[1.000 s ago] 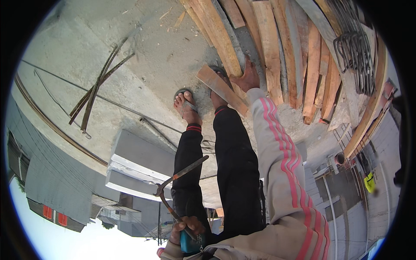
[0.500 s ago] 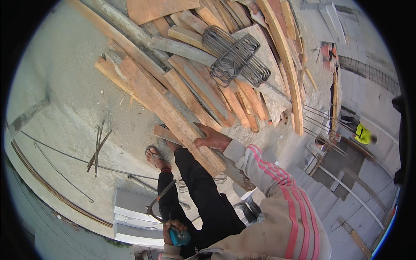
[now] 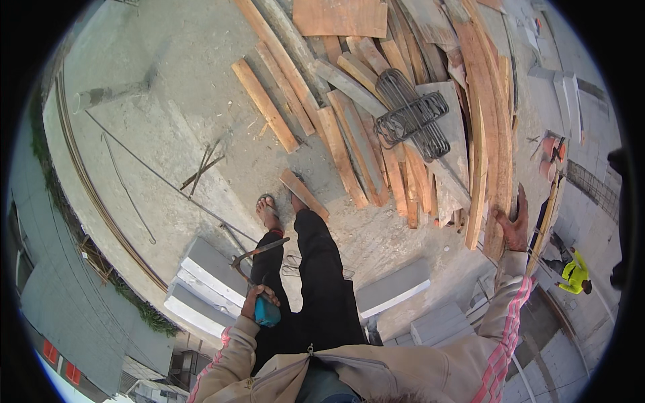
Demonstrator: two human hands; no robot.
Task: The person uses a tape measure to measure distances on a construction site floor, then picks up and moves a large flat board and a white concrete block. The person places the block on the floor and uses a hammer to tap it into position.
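At right, my right hand (image 3: pixel 513 228) spreads against a long wooden plank (image 3: pixel 498 161); near left, my left hand (image 3: pixel 257 297) clamps a bent metal tool (image 3: pixel 263 248).

Near the lower centre of the frame, a metal tool (image 3: pixel 260 250) is dark rusty brown, beside a teal object (image 3: pixel 268 314). The beige jacket (image 3: pixel 410 366) carries pink stripes along its sleeves; the black trousers (image 3: pixel 321 275) have red bands at one cuff. Right of centre, a long board (image 3: pixel 495 144) is reddish brown, while the rod bundle (image 3: pixel 411 117) at upper centre is dark grey. Pale grey blocks (image 3: pixel 209 270) with white sides sit lower left; at far right, a co-worker's top (image 3: pixel 576 273) is bright neon yellow.
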